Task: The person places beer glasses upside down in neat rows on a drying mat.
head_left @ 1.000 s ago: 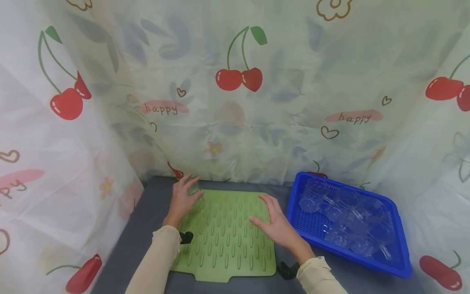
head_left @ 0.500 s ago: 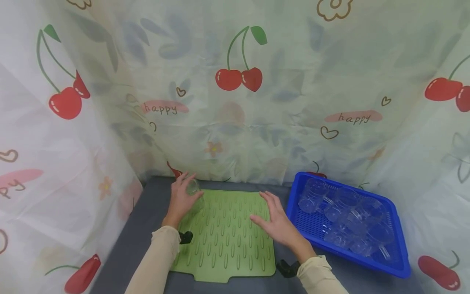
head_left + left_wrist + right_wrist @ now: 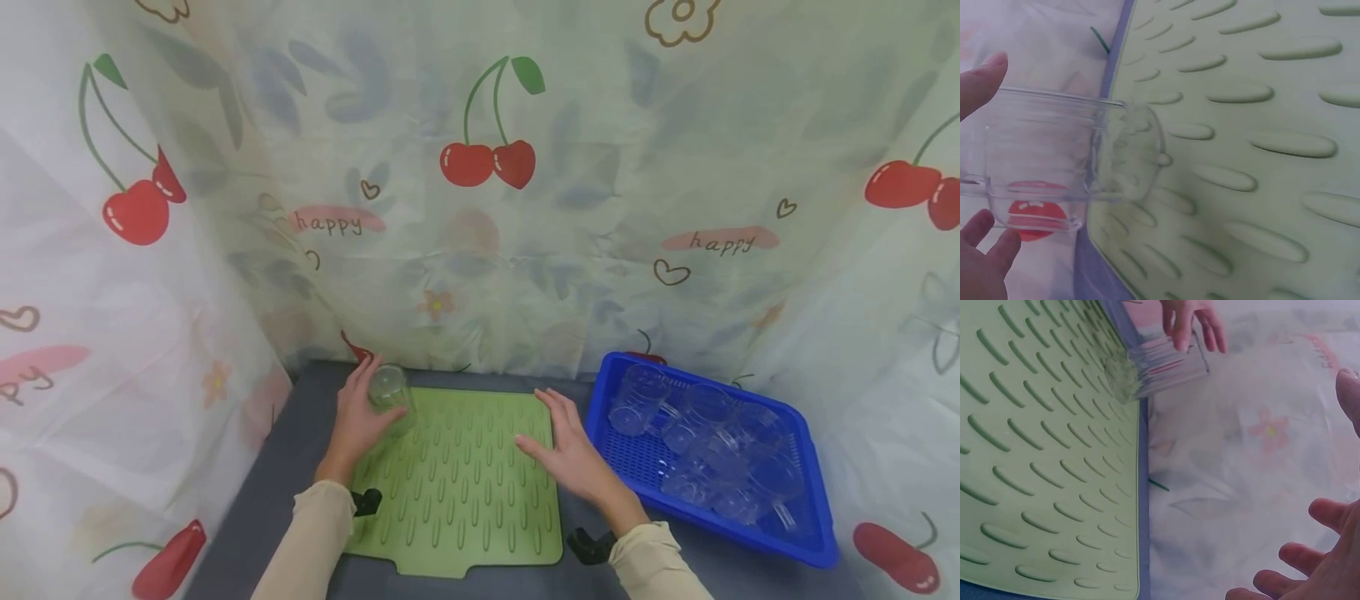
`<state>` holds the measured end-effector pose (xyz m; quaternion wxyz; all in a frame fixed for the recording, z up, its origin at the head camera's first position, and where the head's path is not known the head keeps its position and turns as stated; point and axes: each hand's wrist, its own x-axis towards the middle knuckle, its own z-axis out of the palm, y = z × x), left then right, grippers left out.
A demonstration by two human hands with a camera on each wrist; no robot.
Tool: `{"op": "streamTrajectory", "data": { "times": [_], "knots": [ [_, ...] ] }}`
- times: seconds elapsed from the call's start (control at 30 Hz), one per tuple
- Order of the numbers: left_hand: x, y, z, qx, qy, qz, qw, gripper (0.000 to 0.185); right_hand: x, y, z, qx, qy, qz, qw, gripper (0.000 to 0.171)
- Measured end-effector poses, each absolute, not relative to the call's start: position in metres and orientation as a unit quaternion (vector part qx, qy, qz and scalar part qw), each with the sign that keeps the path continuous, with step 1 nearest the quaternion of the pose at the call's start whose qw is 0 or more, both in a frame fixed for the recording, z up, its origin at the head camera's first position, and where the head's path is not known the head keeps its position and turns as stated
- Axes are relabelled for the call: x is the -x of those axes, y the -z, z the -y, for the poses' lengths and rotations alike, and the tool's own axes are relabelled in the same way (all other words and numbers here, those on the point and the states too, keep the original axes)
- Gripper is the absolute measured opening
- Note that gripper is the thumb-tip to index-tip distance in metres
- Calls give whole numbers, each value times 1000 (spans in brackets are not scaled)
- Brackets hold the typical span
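**Left hand holding a clear cup at the mat's far corner**

The left hand (image 3: 358, 417) is gripping a clear plastic cup (image 3: 389, 389), fingers (image 3: 985, 78) and thumb curling round its wall, and the cup is sitting at the far left corner of the green drying mat (image 3: 465, 492). From the left wrist view the cup (image 3: 1066, 165) is lying tilted on its side, closed base pointing over the ribbed mat (image 3: 1254, 156) and the open mouth toward the palm; whether it is touching the mat I cannot tell. The right wrist view is catching the same cup (image 3: 1157, 362) just at the mat's edge (image 3: 1047, 456), with the left hand's fingers (image 3: 1188, 325) draping over its top.

The right hand (image 3: 572, 454) is resting on the right side of the mat, fingers straight and spread, holding nothing. In its own wrist view the fingers (image 3: 1310, 550) are showing loose and apart.

Just beside the mat's right edge a blue plastic basket (image 3: 787, 542) is sitting on the grey counter (image 3: 300, 433), and it is carrying a heap of clear cups (image 3: 705, 442) lying every which way. Behind the mat a cherry-print curtain (image 3: 487, 158) is hanging on three sides, close against the far edge of the mat. Both forearms are wearing beige sleeves (image 3: 307, 542), with a black wrist mount (image 3: 366, 500) showing at the mat's left edge.
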<state>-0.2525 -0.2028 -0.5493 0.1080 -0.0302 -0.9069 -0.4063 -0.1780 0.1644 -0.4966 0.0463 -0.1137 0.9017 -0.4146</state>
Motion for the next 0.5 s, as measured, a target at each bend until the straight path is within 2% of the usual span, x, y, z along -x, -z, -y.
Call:
{"op": "streamTrajectory", "data": {
  "times": [0.5],
  "knots": [
    [233,578,210,2,426,900,90,121,181,493,-178,118,411,-903,26,85]
  ]
}}
